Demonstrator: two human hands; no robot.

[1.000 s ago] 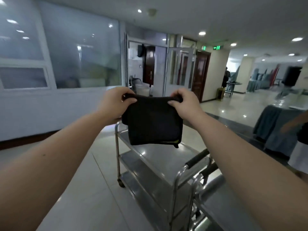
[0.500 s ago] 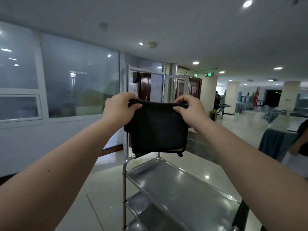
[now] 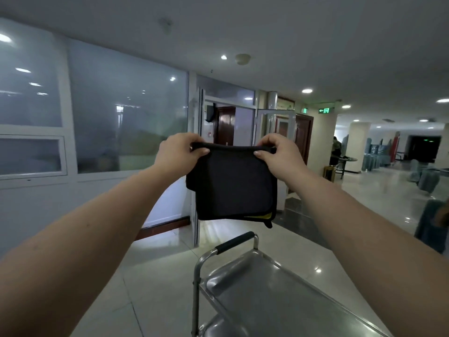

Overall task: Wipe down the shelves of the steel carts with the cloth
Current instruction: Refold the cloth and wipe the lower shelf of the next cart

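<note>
Cloth (image 3: 234,186), black and folded to a rough square with a sliver of yellow at its lower right corner, hangs in the air in front of the person, well above the cart (image 3: 195,295) and touching none of it; the left hand (image 3: 178,152) pinches its top left corner between thumb and curled fingers, the right hand (image 3: 279,154) pinches the top right corner likewise, and the top edge is drawn taut between them; both arms are stretched forward. Below, the top shelf (image 3: 279,305) runs from its far end, where the black-gripped handle (image 3: 235,242) stands, toward the lower right of the view; its steel throws back the ceiling lights, and whether it is dirty or clean cannot be told; a bit of a lower shelf (image 3: 211,328) shows under the far left corner. By my reading the wiping has not begun; the cloth is only being readied and no shelf is touched; left to do are the top shelf, those under it, and any other cart, though no second one is in view.
</note>
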